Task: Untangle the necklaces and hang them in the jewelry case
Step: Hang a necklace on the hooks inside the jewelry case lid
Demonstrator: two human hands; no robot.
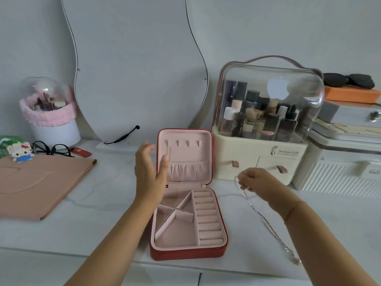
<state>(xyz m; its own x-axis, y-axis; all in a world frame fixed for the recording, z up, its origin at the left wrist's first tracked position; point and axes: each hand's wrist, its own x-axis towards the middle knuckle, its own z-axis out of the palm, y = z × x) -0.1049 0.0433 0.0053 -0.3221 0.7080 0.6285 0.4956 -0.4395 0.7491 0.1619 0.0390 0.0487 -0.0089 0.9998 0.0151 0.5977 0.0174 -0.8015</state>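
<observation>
A red jewelry case (185, 252) lies open in the middle of the white counter (103, 213). Its inside is soft and pink. The lid stands up at the back and has a row of little hooks near the top and a pocket below them. A thin gold necklace (170, 154) hangs down from the hook on the left. The bottom half has small boxes and a row of ring rolls.

The left hand (147, 172) is up by the left edge of the lid. Its fingers are straight and spread, and it holds nothing. The thumb is in front of the lid, close to the gold necklace, but I cannot tell if it touches.

The right hand (255, 180) is to the right of the case. Its fingers pinch the top of a silver necklace (266, 219). The chain hangs down and runs along the counter toward the near right edge.

A wavy mirror (134, 69) leans on the wall behind the case. A makeup box (259, 162) with a clear lid stands to the right. Black glasses (51, 149) and a pink mat (31, 182) lie on the left.
</observation>
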